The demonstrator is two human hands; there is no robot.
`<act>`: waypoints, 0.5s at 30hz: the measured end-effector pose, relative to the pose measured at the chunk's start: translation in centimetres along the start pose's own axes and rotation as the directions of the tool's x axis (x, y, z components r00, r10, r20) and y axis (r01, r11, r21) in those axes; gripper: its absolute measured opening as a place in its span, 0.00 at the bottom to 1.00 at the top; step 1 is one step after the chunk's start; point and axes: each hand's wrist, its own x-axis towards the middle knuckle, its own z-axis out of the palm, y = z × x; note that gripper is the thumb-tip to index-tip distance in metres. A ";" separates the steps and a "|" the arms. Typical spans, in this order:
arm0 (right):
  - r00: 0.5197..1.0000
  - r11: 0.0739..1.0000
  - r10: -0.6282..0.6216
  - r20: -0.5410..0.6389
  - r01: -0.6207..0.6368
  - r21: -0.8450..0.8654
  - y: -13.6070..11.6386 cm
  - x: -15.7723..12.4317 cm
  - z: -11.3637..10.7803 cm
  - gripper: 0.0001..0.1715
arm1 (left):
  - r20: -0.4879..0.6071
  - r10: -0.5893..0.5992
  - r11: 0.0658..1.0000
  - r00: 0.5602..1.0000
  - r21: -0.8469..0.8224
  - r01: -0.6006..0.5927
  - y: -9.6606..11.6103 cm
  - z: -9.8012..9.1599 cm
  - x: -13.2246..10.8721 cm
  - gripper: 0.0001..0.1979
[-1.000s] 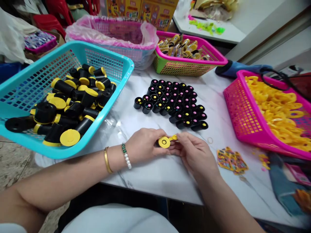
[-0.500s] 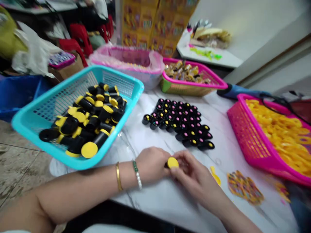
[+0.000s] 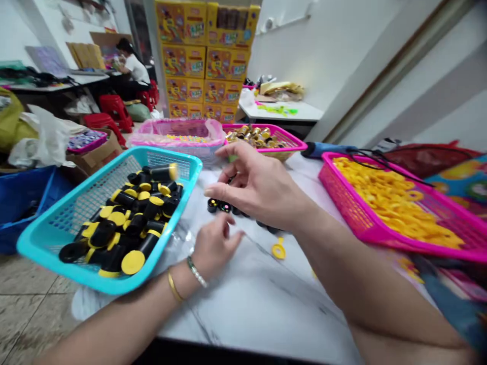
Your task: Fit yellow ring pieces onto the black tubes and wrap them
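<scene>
My right hand (image 3: 258,190) is raised over the marble table (image 3: 251,304), fingers spread and holding nothing. A blurred black tube with a yellow cap (image 3: 163,172) is in the air just above the turquoise basket (image 3: 49,238), which holds several capped black tubes (image 3: 125,223). My left hand (image 3: 213,246) rests low on the table beside that basket, fingers loosely apart and empty. A loose yellow ring piece (image 3: 278,250) lies on the table to its right. The group of open black cups (image 3: 218,206) is mostly hidden behind my right hand.
A pink basket of yellow rings (image 3: 342,203) stands at the right. Behind are a pink-lined basket (image 3: 178,133) and a pink-and-green basket of gold items (image 3: 291,144). Yellow cartons (image 3: 205,61) are stacked at the back. Another person (image 3: 131,66) sits far left.
Both hands were joined on a yellow-capped tube at the table. Now my right hand has lifted and opened, and a capped tube is over the turquoise basket. The view has tilted up.
</scene>
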 end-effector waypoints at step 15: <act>0.831 0.567 0.535 -0.155 -0.489 -0.663 10.4 -14.5 1.7 0.20 | -0.181 -0.013 0.997 0.983 0.073 0.027 -3.7 -1.0 4.5 0.14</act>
